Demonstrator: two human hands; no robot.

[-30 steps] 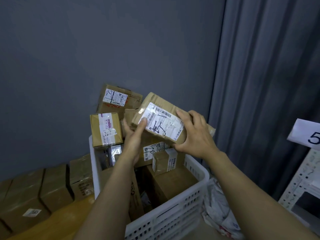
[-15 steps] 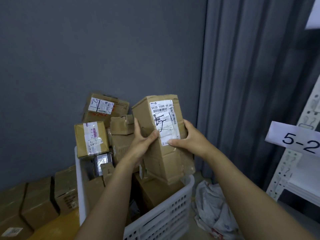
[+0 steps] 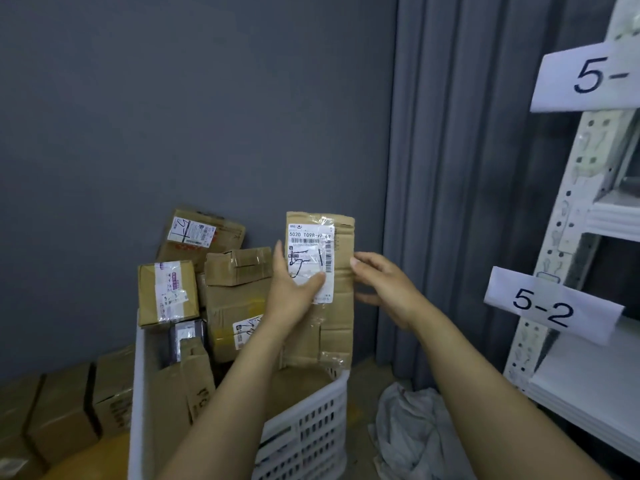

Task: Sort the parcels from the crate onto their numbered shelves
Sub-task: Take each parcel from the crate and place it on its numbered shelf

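A tall brown parcel (image 3: 337, 320) stands upright above the white crate (image 3: 304, 431), its white label (image 3: 308, 251) facing me with a handwritten mark on it. My left hand (image 3: 289, 299) grips its left side, thumb laid across the label and fingers behind. My right hand (image 3: 388, 289) is at the parcel's right edge, fingertips just touching it and thumb apart below. Several more labelled cardboard parcels (image 3: 235, 299) are piled in the crate. A white shelf unit (image 3: 588, 386) at the right carries a tag reading 5-2 (image 3: 550, 306) and a higher tag starting 5- (image 3: 588, 77).
A grey wall stands behind the crate and a grey curtain (image 3: 460, 202) hangs between it and the shelves. A crumpled pale cloth (image 3: 408, 431) lies on the floor by the crate. Brown boxes (image 3: 59, 410) sit on the floor at the left.
The parcel has been turned from tilted to upright with its label square to me. My right hand has loosened from gripping it to touching its edge. My view has swung right and up, showing more shelf.
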